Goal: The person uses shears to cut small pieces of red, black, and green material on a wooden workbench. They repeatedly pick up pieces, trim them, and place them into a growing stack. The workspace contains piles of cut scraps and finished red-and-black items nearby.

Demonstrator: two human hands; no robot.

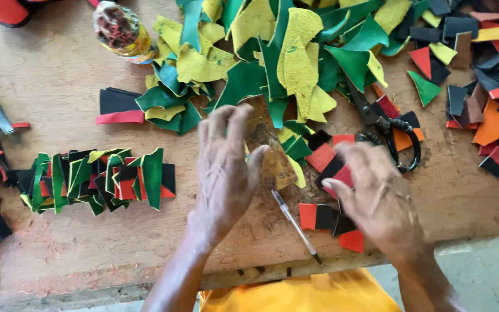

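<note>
Both hands hovered low over the wooden workbench [59, 242], the left hand [223, 167] spread open, fingers pinning a brownish template [272, 164], the blurred right hand [376, 196] loosely open over red-and-black leather pieces [333, 170], with a pen [295, 226] lying between them.

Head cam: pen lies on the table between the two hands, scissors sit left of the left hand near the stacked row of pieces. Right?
Not quite. The pen does lie between the left hand and the right hand, but the scissors sit beyond the right hand, by the green and yellow scraps, not near the stacked row. The head view shows it.
</note>
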